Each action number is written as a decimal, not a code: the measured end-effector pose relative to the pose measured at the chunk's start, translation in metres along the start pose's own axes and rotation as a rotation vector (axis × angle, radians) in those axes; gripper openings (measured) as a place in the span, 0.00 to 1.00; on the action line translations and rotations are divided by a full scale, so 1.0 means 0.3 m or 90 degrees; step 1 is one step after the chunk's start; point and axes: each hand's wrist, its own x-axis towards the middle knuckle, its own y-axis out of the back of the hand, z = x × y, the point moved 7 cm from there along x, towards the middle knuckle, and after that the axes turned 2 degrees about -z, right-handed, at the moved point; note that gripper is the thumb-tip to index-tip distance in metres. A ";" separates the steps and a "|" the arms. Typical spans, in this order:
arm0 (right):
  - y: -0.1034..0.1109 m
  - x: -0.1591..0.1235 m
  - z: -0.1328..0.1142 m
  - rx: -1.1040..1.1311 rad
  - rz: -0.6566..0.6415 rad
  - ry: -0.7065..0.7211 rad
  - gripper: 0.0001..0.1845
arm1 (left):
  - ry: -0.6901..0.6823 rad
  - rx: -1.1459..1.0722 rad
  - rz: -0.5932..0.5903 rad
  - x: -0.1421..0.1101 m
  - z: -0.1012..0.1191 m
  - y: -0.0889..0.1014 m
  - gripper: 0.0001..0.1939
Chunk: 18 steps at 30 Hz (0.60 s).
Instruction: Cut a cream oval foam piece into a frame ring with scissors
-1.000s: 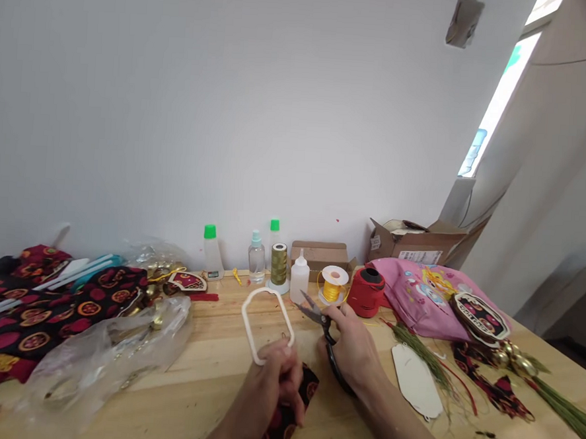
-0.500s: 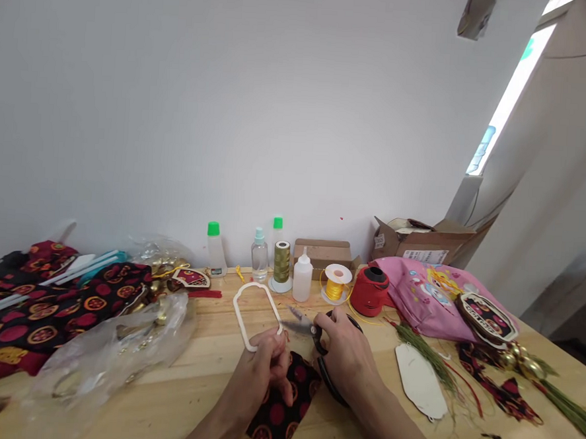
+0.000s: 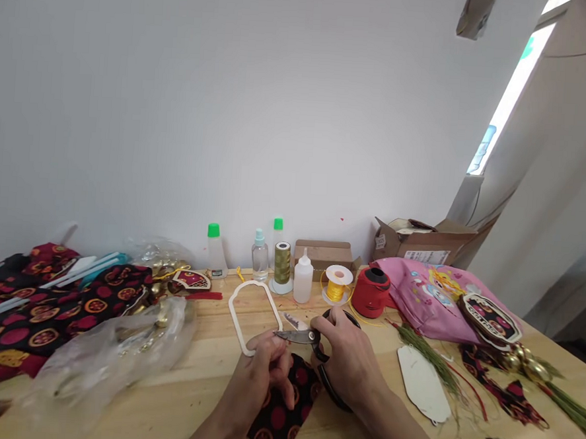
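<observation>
My left hand (image 3: 262, 370) pinches the lower corner of a thin white frame (image 3: 235, 312) with a scalloped outline, which is held up above the table. In my right hand (image 3: 347, 358) is a pair of black-handled scissors (image 3: 302, 336). Their blades are parted and point left, the lower one at my left fingertips by the frame's edge. What lies between the blades there is too small to make out. A piece of black fabric with red and gold round patterns (image 3: 281, 421) lies beneath both hands.
Behind my hands stand a white squeeze bottle (image 3: 303, 278), a green thread cone (image 3: 281, 264), a yellow cord spool (image 3: 337, 285) and a red thread cone (image 3: 370, 292). Patterned fabric (image 3: 94, 307) and a plastic bag (image 3: 116, 354) lie left. A white scalloped panel (image 3: 422, 385) lies right.
The scissors have swung slightly, bringing the lower blade's tip to my left fingertips. The white frame has shifted a little left and down in my left hand.
</observation>
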 end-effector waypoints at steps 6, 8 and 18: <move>0.014 0.013 0.117 -0.061 -0.007 -0.133 0.11 | 0.066 0.011 -0.083 -0.035 -0.034 -0.064 0.16; 0.030 0.011 0.150 -0.046 0.022 -0.174 0.13 | 0.072 -0.026 -0.116 -0.042 -0.038 -0.087 0.17; 0.034 -0.005 0.000 0.032 0.076 0.049 0.11 | 0.008 -0.015 -0.057 -0.016 0.030 -0.026 0.17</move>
